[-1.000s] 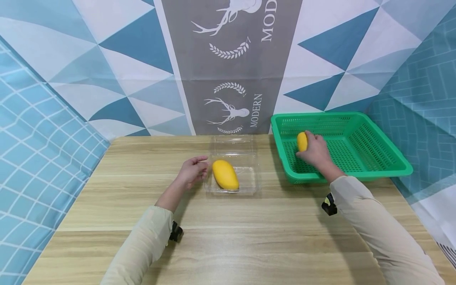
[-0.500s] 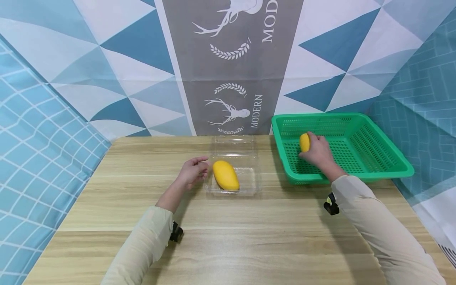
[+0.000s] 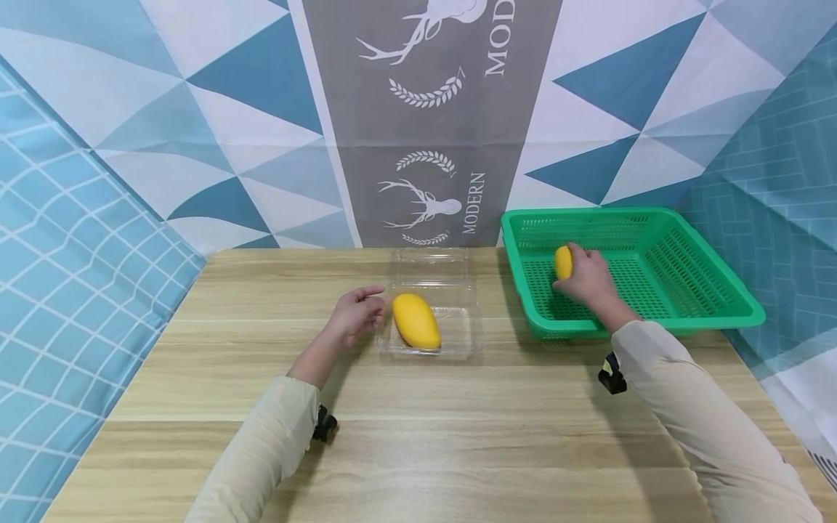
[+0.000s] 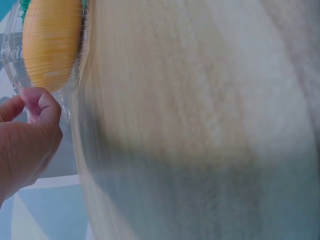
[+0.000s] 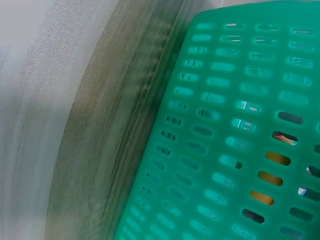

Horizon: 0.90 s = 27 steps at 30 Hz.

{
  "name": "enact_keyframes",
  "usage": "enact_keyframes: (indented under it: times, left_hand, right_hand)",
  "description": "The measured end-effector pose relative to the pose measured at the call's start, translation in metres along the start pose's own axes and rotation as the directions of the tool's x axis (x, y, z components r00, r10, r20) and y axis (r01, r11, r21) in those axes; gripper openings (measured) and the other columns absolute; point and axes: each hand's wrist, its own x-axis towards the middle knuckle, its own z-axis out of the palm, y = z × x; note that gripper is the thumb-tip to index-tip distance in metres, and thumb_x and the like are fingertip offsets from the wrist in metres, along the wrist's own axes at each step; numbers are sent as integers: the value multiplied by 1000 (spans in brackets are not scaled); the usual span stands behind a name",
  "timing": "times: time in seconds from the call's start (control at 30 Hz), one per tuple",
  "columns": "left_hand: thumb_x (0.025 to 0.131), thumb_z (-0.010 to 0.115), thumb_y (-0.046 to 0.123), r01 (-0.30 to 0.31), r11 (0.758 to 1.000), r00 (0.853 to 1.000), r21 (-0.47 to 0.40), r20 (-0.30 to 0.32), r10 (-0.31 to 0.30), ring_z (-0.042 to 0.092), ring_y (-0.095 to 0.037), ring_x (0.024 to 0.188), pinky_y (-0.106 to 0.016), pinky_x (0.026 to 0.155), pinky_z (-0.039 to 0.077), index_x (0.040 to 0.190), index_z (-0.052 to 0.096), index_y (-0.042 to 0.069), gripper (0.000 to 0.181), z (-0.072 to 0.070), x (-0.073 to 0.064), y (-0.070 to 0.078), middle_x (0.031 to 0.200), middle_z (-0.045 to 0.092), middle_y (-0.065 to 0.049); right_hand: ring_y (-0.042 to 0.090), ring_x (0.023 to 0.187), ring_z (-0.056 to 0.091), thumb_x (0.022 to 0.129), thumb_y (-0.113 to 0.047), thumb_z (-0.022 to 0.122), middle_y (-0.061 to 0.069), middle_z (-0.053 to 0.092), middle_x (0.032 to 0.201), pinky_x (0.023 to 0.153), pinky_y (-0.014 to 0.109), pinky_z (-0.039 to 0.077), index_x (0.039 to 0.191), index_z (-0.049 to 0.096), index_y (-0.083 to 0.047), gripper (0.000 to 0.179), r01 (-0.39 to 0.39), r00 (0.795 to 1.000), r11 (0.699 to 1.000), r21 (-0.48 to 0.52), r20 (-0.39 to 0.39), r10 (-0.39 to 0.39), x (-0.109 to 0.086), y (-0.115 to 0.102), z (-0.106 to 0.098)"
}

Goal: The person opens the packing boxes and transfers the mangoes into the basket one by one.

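Left fingers (image 3: 370, 291) loose, right fingers (image 3: 577, 253) around mango (image 3: 562, 263) — right-wrist view: yellow through basket (image 5: 222, 130)

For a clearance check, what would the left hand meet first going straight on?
Probably the near side of the open clear plastic container, before the yellow oval fruit inside; whether the left hand already touches plastic is unclear.

My head view gives me 1 pale wood-grain table (image 3: 425, 443), glossy with light nearer me; behind it, a blue-and-white triangle-patterned wall covering (image 3: 255, 80) with 1 grey deer-print band (image 3: 438, 127), blue coverings (image 3: 59, 247) on 2 sides.
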Motion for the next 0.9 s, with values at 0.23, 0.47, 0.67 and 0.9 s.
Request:
enact_keyframes:
  times: [0.23, 0.47, 0.67, 0.9]
  left_hand:
    - [94, 52, 8, -3, 1000, 1000, 6, -9, 3, 51, -9, 63, -17, 58, 48, 136, 41, 0, 44, -1, 3, -2, 91, 52, -7]
    - [94, 52, 7, -7, 1000, 1000, 2, -9, 7, 51, -9, 64, -17, 59, 48, 135, 41, 0, 43, -1, 5, -3, 91, 52, -8]
    - [95, 51, 7, -10, 1000, 1000, 6, -10, 10, 51, -8, 64, -17, 59, 48, 136, 41, -1, 43, -2, 5, -3, 90, 52, -7]
    - [94, 50, 5, -7, 1000, 1000, 2, -7, 7, 51, -9, 63, -17, 58, 48, 135, 42, 0, 42, -1, 4, -3, 90, 53, -6]
  right_hand:
    - [49, 112, 36, 82, -17, 66, 39, 28, 133, 85, 58, 42, 147, 14, 4, 85, 6, 1000, 1000, -3, -2, -6, 1, 1, -2]
    - [48, 109, 38, 82, -17, 65, 39, 29, 131, 82, 57, 42, 146, 15, 5, 85, -1, 1000, 1000, -10, 1, 1, 2, 4, -4]
    - [49, 110, 37, 82, -18, 65, 39, 29, 131, 82, 57, 42, 146, 14, 5, 85, 3, 1000, 1000, -15, 10, -3, 3, 6, -5]
    - [50, 110, 37, 83, -18, 66, 39, 30, 130, 82, 58, 42, 146, 15, 5, 85, 8, 1000, 1000, -29, 10, -8, 5, 9, -5]
